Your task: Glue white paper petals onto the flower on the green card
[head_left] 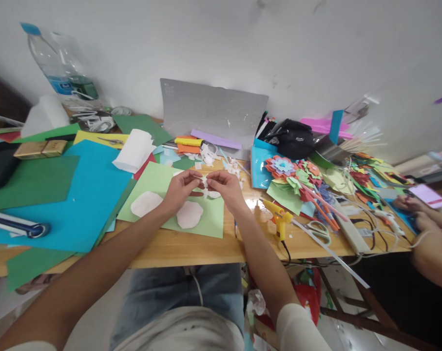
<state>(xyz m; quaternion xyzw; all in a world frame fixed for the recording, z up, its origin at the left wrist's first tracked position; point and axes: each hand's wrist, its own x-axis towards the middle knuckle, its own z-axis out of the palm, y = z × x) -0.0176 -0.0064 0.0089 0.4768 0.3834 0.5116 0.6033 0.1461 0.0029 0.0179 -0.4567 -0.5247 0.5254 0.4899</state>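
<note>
My left hand [182, 189] and my right hand [223, 187] meet above a light green paper sheet [214, 224]. Both are closed, pinching a small white paper piece [205, 186] between the fingertips; its exact shape is partly hidden by the fingers. On the green sheet lie a white paper cutout [146, 203] left of my left wrist and another white paper cutout [190, 215] below my hands. Further white paper shows partly behind the fingers. White paper scraps [208, 154] are scattered just beyond my hands.
A yellow hot glue gun [282, 222] and scissors [318, 231] lie to the right, near paper flowers [281, 167] and cables. Blue card [96, 195] and a stapler [18, 225] are at left. A grey board [213, 109] leans on the wall. A co-worker's hands [421, 214] are far right.
</note>
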